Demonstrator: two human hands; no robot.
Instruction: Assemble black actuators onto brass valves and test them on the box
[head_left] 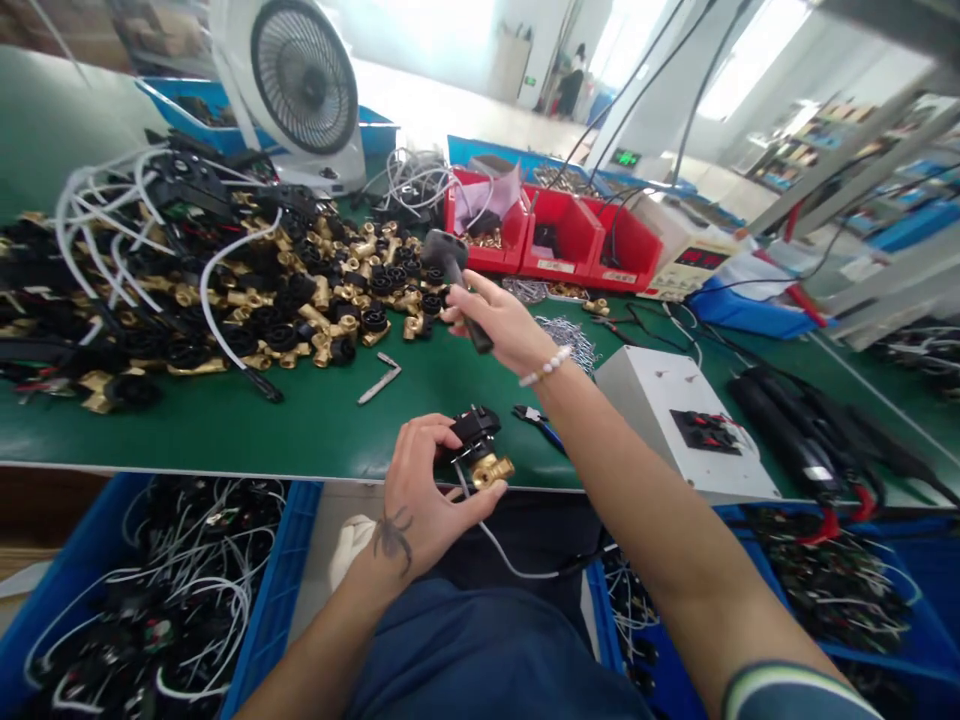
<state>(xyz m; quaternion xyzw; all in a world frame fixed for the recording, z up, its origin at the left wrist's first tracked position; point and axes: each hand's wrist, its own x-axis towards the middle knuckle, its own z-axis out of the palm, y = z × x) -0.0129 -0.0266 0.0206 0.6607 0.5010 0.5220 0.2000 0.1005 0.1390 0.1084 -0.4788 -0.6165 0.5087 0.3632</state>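
My left hand (pixel 427 480) is closed around a brass valve with a black plastic head (pixel 491 470) at the bench's front edge. A white cable (pixel 517 572) hangs from the valve over my lap. Above and beyond it, my right hand (pixel 499 318) grips a small hammer (pixel 448 252) by its dark handle, the black head up and to the left, apart from the valve. Blue-handled cutters (pixel 541 424) lie just right of the valve. A silver L-shaped metal piece (pixel 381 379) rests on the green bench to the left.
A large heap of brass and black valves (pixel 330 310) covers the bench's left side. A white fan (pixel 300 90), red bins (pixel 559 235) and a display unit (pixel 690 255) stand behind. At right are a grey box (pixel 645 400) and black electric screwdrivers (pixel 784 430). Blue crates (pixel 300 540) flank my legs.
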